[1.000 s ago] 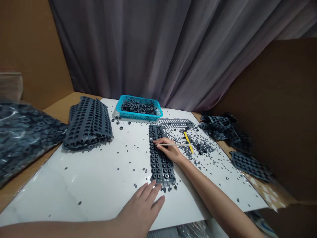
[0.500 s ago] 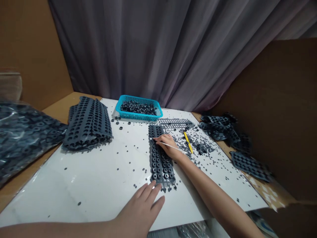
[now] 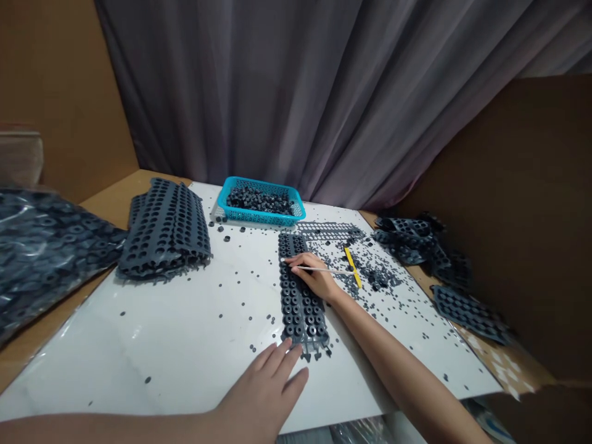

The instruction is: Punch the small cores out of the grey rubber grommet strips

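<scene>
A dark rubber sheet [image 3: 303, 311] with rows of ring-shaped parts lies lengthwise in front of me on the white tabletop. My right hand [image 3: 315, 274] is over its upper half, fingers pinched round a thin white stick [image 3: 326, 269]. The stick's pale tip is at the sheet's left edge, and its other end points right. My left hand [image 3: 268, 382] rests flat at the near end of the sheet, fingers stretched, with the fingertips at the sheet's lower left corner. Beyond the right hand lies a yellow strip [image 3: 353, 267].
A blue basket [image 3: 261, 217] of small dark parts stands at the back. Stacked perforated sheets [image 3: 164, 231] and a clear bag of rings [image 3: 50, 259] are on the left. A punched strip [image 3: 330, 231], scattered dark discs and crumpled sheets [image 3: 411, 237] lie to the right.
The white stick has swung from slanting down to the right to nearly level. My right hand has shifted slightly; my left hand stays in place.
</scene>
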The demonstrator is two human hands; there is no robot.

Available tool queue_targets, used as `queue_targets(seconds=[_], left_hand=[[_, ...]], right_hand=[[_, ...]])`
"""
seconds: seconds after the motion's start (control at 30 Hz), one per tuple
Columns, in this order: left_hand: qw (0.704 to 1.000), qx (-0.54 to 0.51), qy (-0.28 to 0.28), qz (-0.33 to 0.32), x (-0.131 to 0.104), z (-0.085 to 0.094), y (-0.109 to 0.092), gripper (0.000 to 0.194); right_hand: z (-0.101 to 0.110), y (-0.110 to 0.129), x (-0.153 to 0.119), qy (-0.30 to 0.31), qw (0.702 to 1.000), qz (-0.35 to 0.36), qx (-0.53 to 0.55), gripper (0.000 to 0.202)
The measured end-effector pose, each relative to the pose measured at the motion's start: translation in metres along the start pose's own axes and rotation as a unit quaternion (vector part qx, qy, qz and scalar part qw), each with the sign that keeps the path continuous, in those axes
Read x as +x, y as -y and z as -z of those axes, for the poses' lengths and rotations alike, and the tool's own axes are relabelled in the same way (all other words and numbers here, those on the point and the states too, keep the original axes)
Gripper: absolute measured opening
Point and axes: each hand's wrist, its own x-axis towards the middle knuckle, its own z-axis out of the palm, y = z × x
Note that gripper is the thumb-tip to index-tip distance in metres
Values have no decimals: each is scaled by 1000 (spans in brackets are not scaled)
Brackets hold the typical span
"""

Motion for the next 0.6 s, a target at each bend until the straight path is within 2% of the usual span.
queue_targets(seconds=[0.37, 0.5, 0.6], left_hand=[[1000, 0, -6, -6, 0, 2, 0, 63], [1000, 10, -14, -10, 1, 3, -1, 62], [1000, 16, -21, -9, 2, 5, -2, 59]], right_hand=[[3, -3, 1, 13, 1000, -25, 8, 19], [3, -3, 1, 26, 997, -12, -72, 16], [5, -3, 1, 59, 986, 12, -154, 14]])
